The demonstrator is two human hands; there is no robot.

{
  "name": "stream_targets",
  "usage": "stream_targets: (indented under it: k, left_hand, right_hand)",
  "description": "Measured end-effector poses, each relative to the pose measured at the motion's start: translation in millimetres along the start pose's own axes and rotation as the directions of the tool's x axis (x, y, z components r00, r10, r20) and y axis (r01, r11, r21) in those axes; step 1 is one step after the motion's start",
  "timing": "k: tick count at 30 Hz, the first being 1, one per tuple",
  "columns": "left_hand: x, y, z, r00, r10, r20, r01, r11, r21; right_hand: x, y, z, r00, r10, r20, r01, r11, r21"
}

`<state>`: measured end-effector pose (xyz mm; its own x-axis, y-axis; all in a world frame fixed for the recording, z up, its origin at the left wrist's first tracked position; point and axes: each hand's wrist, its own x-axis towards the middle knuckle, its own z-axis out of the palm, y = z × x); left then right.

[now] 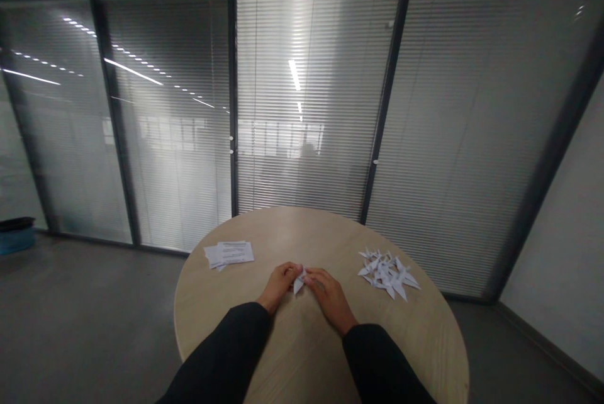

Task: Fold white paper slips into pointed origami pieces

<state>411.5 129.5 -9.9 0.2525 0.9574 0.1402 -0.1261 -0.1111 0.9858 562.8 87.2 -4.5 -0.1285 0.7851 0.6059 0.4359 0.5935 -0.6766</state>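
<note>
A small piece of folded white paper (298, 284) is held between my two hands above the middle of the round table. My left hand (282, 284) pinches its left side, with thumb and fingers closed near the top. From the right, my right hand (329, 294) grips the paper's upper right edge with its fingertips. One pointed end of the paper hangs down toward me. The finer folds are too small to make out. To the right lies a pile of folded paper cranes (387, 273), white and pointed, overlapping one another.
Flat printed paper sheets (236, 252) lie stacked loosely at the table's left. The round wooden table (302, 224) stands close to a glass partition with blinds (302, 171). A blue bin (17, 237) with a dark rim is on the floor at far left.
</note>
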Motion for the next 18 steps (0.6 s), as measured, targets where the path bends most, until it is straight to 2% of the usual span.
stream_targets:
  k: [8, 12, 18]
  left_hand:
    - [-3.8, 4.3, 5.3, 0.992, -0.016, 0.128, 0.026, 0.997, -0.076]
    - [-2.2, -0.3, 4.5, 0.989, -0.003, 0.147, 0.019, 0.994, -0.109]
    - [-3.4, -0.2, 5.9, 0.986, -0.032, 0.166, 0.052, 0.992, -0.117]
  right_hand:
    - [1.4, -0.7, -3.5, 0.994, 0.088, -0.071, -0.09, 0.996, -0.014]
    - [1.6, -1.1, -4.3, 0.987, 0.123, -0.099, -0.127, 0.991, -0.038]
    - [1.7, 0.3, -5.0, 0.984, 0.112, -0.139, -0.124, 0.989, -0.082]
